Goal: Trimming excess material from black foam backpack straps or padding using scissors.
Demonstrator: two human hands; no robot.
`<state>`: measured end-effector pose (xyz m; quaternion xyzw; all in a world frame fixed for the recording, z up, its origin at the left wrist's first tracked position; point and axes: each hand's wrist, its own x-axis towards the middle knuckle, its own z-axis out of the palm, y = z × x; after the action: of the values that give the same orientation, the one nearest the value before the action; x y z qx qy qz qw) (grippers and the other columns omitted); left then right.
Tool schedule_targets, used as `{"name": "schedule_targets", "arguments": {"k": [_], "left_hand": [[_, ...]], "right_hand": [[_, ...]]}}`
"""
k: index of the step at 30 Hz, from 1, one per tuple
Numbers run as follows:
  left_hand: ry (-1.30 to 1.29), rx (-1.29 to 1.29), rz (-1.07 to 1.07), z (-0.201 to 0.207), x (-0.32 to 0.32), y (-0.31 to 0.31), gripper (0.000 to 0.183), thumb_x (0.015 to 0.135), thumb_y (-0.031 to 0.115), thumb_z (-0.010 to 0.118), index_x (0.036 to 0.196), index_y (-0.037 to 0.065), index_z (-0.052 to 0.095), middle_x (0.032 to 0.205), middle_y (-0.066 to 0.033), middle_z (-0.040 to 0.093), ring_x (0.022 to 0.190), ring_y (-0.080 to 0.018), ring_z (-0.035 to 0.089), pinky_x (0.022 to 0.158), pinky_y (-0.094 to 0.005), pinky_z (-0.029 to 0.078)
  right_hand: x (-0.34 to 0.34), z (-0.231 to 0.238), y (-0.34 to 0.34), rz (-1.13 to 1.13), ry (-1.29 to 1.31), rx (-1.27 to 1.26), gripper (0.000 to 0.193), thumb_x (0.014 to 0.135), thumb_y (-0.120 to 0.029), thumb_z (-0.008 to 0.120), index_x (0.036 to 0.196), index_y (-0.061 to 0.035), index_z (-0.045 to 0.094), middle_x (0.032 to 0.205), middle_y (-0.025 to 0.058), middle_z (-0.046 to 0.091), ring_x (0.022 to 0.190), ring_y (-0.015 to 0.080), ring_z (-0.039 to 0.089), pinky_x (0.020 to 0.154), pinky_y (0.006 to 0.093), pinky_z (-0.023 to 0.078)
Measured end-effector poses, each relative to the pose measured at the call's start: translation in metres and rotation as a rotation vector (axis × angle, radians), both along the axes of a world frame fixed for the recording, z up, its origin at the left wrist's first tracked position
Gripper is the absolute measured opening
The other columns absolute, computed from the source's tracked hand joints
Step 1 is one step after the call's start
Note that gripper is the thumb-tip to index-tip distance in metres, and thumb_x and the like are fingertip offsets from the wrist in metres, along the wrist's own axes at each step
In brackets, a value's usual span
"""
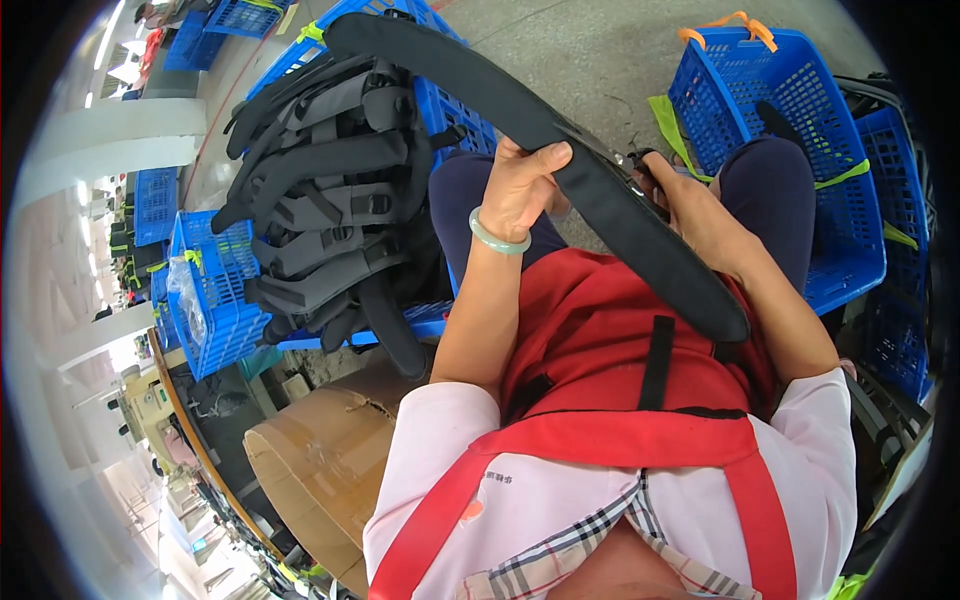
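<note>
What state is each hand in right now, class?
Left hand: closed, holding the black padded strap.
Right hand: fingers curled by the strap's edge; exact hold cannot be told.

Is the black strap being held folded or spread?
Spread: the strap runs lengthwise, its two rounded ends far apart, one beyond the left grip, the other over the red apron.

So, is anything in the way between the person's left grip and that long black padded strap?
Nothing visible: the left grip holds the black padded strap directly, at one edge. The right grip is by the opposite edge, partly hidden, so its exact contact is unclear.
</note>
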<state>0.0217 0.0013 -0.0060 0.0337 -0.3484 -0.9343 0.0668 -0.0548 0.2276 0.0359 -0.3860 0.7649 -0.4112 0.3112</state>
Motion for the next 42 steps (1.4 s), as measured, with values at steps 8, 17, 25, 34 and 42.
{"name": "schedule_targets", "arguments": {"k": [8,17,25,34,42], "left_hand": [[-0.048,-0.048,0.054,0.007,-0.003,0.006,0.018,0.079,-0.006,0.07,0.092,0.005,0.068,0.091,-0.0052,0.069,0.083,-0.0152,0.066,0.077,-0.0305,0.053],[-0.048,0.015,-0.006,0.007,-0.006,0.004,0.018,0.08,-0.006,0.069,0.095,0.004,0.068,0.093,-0.0056,0.069,0.086,-0.0156,0.066,0.079,-0.0296,0.053],[-0.065,-0.034,-0.081,0.0,-0.004,0.01,0.02,0.082,-0.003,0.068,0.1,0.005,0.067,0.098,-0.0056,0.069,0.092,-0.0165,0.065,0.083,-0.031,0.051],[-0.249,-0.449,-0.273,0.029,-0.033,0.035,0.026,0.085,0.015,0.07,0.105,0.002,0.063,0.093,-0.0032,0.066,0.081,-0.0126,0.064,0.072,-0.0284,0.052],[-0.072,-0.946,-0.212,0.042,-0.087,0.084,0.033,0.093,0.025,0.062,0.115,0.0,0.059,0.1,-0.0042,0.064,0.086,-0.0116,0.06,0.08,-0.0251,0.048]], "right_hand": [[0.004,-0.02,-0.005,-0.116,0.079,0.022,0.034,0.079,-0.013,0.066,0.104,-0.0008,0.045,0.074,0.0257,0.059,0.077,0.0456,0.059,0.066,0.0436,0.045],[0.004,-0.04,-0.006,-0.127,-0.044,-0.147,0.028,0.083,-0.018,0.064,0.1,-0.0022,0.048,0.077,0.0248,0.057,0.073,0.0425,0.06,0.062,0.0363,0.045],[-0.002,-0.051,-0.007,-0.158,0.048,-0.053,0.028,0.084,-0.019,0.065,0.099,-0.002,0.049,0.076,0.0232,0.058,0.07,0.0411,0.06,0.061,0.0366,0.044],[-0.029,0.005,0.006,-0.581,-0.5,-0.27,0.027,0.084,-0.027,0.072,0.094,-0.0058,0.059,0.067,0.0021,0.058,0.047,0.0064,0.049,0.042,0.0233,0.034],[-0.11,-0.017,0.07,-0.975,-0.604,-0.911,0.015,0.081,-0.016,0.071,0.082,-0.0059,0.06,0.061,0.0036,0.058,0.054,0.0109,0.054,0.052,0.0219,0.041]]}}
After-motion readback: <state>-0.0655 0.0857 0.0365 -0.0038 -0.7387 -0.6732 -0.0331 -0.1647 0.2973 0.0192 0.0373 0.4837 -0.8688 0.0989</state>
